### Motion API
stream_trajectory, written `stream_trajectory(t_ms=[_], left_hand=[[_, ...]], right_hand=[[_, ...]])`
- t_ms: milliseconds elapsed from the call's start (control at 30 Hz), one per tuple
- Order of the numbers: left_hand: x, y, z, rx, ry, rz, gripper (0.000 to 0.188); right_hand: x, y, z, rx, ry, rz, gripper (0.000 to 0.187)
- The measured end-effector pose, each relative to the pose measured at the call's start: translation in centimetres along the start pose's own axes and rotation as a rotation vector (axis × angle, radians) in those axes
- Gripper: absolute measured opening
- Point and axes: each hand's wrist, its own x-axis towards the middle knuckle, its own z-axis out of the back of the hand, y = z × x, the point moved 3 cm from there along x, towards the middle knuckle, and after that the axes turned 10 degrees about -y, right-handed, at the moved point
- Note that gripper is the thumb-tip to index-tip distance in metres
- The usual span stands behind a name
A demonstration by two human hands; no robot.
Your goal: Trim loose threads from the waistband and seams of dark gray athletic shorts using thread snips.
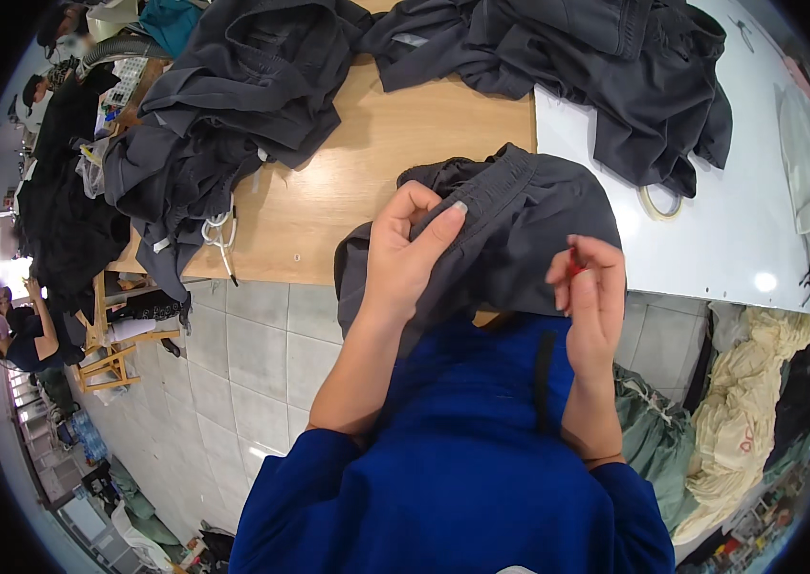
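My left hand (413, 244) pinches the gathered elastic waistband of a dark grey garment (558, 206), thumb on top and fingers curled behind the cloth. The garment lies bunched over the table's near edge, against my body. To the right, my right hand (591, 297) is raised over the garment's right side with its fingers curled. A small red thing (575, 260) shows between those fingers. Most of it is hidden by the hand, so its kind cannot be made out.
More dark grey garments are heaped on the wooden table (434, 120) and the white tabletop (582, 143). A tape roll (660, 203) sits at right; white cord (219, 230) hangs at left. Cloth bundles (744, 402) stand lower right. Another person (27, 330) is far left, near a wooden stool (109, 368).
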Motion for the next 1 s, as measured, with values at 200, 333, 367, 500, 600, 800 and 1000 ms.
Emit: stream_trajectory(t_ms=[200, 333, 367, 500, 600, 800, 1000], left_hand=[[-1.8, -0.5, 0.0, 0.11, 0.014, -0.252, 0.018], [-2.8, -1.1, -0.7, 0.155, 0.049, -0.319, 0.048], [-2.8, -1.0, -0.6, 0.156, 0.05, -0.317, 0.048], [-3.1, -1.1, -0.7, 0.257, 0.062, -0.45, 0.054], [-3.1, -1.0, -0.6, 0.292, 0.079, -0.473, 0.056], [-3.0, -1.1, -0.9, 0.312, 0.084, -0.472, 0.06], [-3.0, -0.9, -0.6, 0.353, 0.109, -0.5, 0.069]], right_hand=[[0.4, 2.5, -1.7, -0.379, 0.012, 0.364, 0.026], [0.4, 3.1, -2.0, -0.48, -0.001, 0.494, 0.024], [0.3, 3.3, -2.1, -0.506, -0.011, 0.525, 0.023], [0.1, 3.6, -2.0, -0.535, -0.016, 0.523, 0.024], [0.0, 3.6, -2.0, -0.562, -0.015, 0.519, 0.025], [-0.1, 3.8, -2.1, -0.564, 0.058, 0.468, 0.028], [0.1, 3.3, -2.2, -0.571, -0.005, 0.531, 0.025]])
